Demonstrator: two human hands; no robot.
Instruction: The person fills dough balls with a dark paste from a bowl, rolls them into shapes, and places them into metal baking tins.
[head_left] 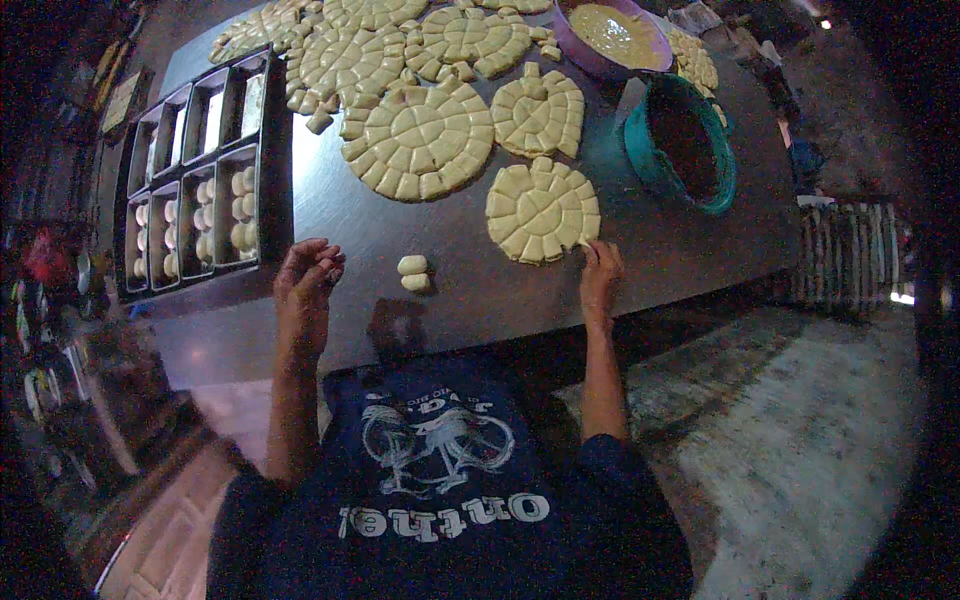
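Observation:
A scored round of pale dough lies on the metal table, its rim cut into segments. At its lower right edge my right hand is closed, pinching a piece of the dough rim. My left hand hovers between the baking tins and two small dough pieces, its fingers curled together; what they hold, if anything, is hidden. Those two dough pieces lie side by side near the table's front edge. Left of my left hand stands a block of joined dark baking tins; the near row holds dough pieces, the far row shows none.
More scored dough rounds cover the table's far part. A purple basin with yellowish contents stands at the back, and a tilted green tub to the right. Slatted wood stands beyond the table's right end.

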